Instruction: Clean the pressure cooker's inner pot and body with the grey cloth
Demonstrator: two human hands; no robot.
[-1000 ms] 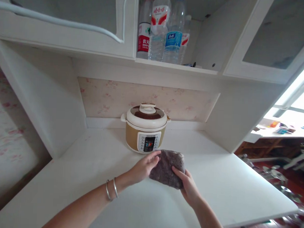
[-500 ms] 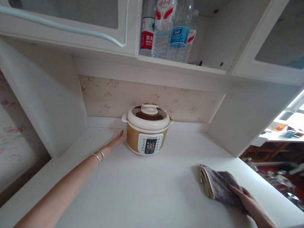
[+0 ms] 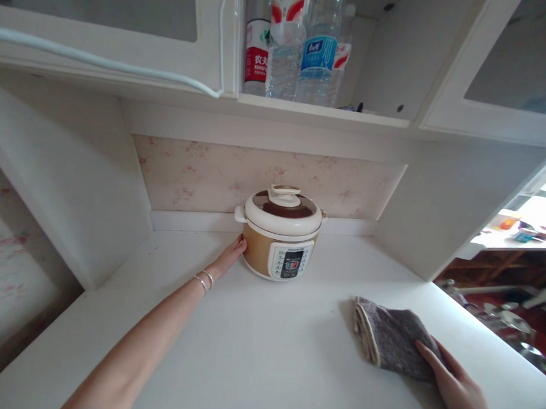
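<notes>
An electric pressure cooker [image 3: 259,247] with a cream lid and gold body stands against the back of the white counter. My left hand [image 3: 233,254], fingers extended, presses on the cooker's left side below its side handle; some fingertips are hidden behind the body. At the right, a folded grey towel [image 3: 391,337] is held by my right hand [image 3: 457,378], thumb on top and the other fingers at its far edge. The towel is just above or on the counter; I cannot tell which.
Overhead runs a white cabinet [image 3: 325,111] whose open compartment holds several plastic bottles [image 3: 320,63]. A white cable [image 3: 125,68] hangs across the left cabinet door. White panels [image 3: 452,193] close off both sides, and metal pots [image 3: 511,320] sit low beyond the right edge.
The cooker has slid a little right and turned slightly, with my left hand now against its side. My right hand still holds the towel, in nearly the same spot.
</notes>
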